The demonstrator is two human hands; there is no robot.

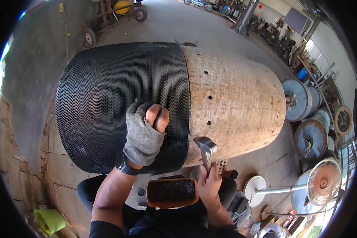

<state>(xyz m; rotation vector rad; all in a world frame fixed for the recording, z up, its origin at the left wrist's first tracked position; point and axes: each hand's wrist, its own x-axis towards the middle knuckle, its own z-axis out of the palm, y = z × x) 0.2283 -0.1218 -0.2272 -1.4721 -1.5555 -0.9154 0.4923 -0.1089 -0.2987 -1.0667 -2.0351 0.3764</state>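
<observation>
A large drum lies sideways before me, its left half wound in dark, finely toothed rows (99, 95) and its right part bare pale wood (238, 95) with small dark holes. My left hand (144, 131), in a grey fingerless glove, is curled closed on the dark rows; whatever its fingers hold is hidden. My right hand (209, 186) grips a steel-headed hammer (206, 147), raised near the lower edge of the pale part. Below my hands, an orange-rimmed container (152, 192) holds something dark, between my legs.
A wheeled cart (107, 20) stands at the back left, machinery (265, 35) at the back right. Several metal spools (295, 99) lie on the right, beside a pedestal fan (323, 182). A green bucket (47, 220) sits at lower left, a wall (23, 79) along the left.
</observation>
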